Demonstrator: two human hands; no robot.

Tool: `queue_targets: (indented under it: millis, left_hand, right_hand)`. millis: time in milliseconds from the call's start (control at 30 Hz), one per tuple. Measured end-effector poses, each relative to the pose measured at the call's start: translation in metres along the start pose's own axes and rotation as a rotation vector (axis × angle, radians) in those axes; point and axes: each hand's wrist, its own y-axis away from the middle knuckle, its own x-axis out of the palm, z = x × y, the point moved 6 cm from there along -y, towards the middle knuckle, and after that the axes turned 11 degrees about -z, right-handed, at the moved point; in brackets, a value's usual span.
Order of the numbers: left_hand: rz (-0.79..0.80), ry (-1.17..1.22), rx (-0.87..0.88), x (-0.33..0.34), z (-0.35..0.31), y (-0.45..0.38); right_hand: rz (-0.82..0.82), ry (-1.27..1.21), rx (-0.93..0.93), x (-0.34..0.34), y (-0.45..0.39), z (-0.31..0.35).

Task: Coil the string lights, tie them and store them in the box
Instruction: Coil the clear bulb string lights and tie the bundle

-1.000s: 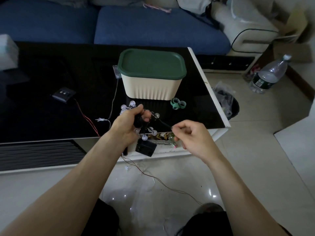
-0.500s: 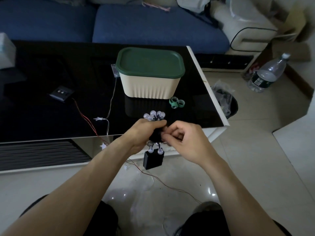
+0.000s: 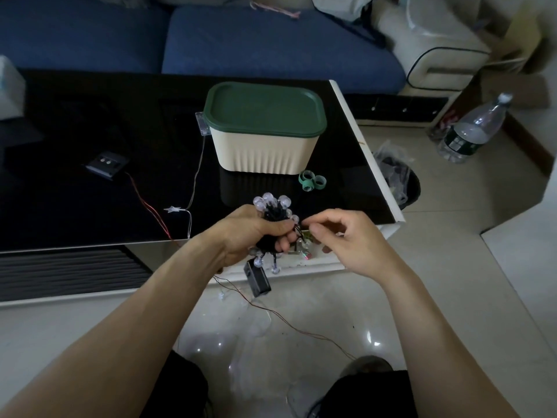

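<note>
Nearest the camera, on pale floor tile: thin red/bare wire (image 3: 289,319) trailing loose between the knees; light, limp.

Item 1: left hand (image 3: 250,236), fist closed round the coiled string lights (image 3: 272,211). Bundle held just off the table's front edge, clear round bulbs sticking out above and below the fist. Blk battery pack (image 3: 257,280) dangles under it on short lead.

Item 2: right hand (image 3: 346,239), thumb + forefinger pinched at a dark strand by the bundle; other fingers loosely curled. What exactly is pinched: too small to tell.

Handling est.: bundle light, cord soft and springy, prob. unwinds if grip slackens. Bulbs hard, smooth, poss. fragile; hold by the cord waist, not the bulbs. Pack is the heaviest part and will swing; support it when moving.

Item 3: black glossy table (image 3: 90,206). On it: star-shaped light (image 3: 172,209) w/ thin wire, small grey switch unit (image 3: 106,164), green tie loops (image 3: 312,181) near the box.

Item 4: cream box (image 3: 262,152), ribbed, green lid (image 3: 265,108) shut; needs opening before storage.

Far: blue sofa (image 3: 271,46); water bottle (image 3: 470,131) on floor at right.
</note>
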Motion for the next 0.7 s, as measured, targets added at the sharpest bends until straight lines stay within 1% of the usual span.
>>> queue_targets:
  millis: [100, 200, 333, 400, 500, 700]
  left_hand:
    - [-0.139, 0.025, -0.033, -0.008, 0.003, -0.004]
    - [-0.227, 0.002, -0.072, -0.014, 0.009, -0.01]
    - [-0.245, -0.041, -0.085, -0.017, 0.012, -0.014]
    - [-0.254, -0.06, -0.076, -0.016, 0.012, -0.015]
    - [-0.267, -0.032, -0.086, -0.016, 0.014, -0.015]
    - [-0.304, 0.056, -0.146, -0.022, 0.017, -0.017]
  right_hand:
    - [0.016, 0.092, -0.011, 0.005, 0.001, -0.003]
    - [0.024, 0.183, 0.001, 0.011, -0.001, -0.008]
    - [-0.085, 0.314, -0.01, 0.008, -0.014, -0.014]
    - [-0.098, 0.354, 0.002, 0.007, -0.026, -0.017]
    - [-0.098, 0.393, 0.024, 0.009, -0.052, -0.023]
    - [-0.171, 0.467, 0.088, 0.011, -0.107, -0.041]
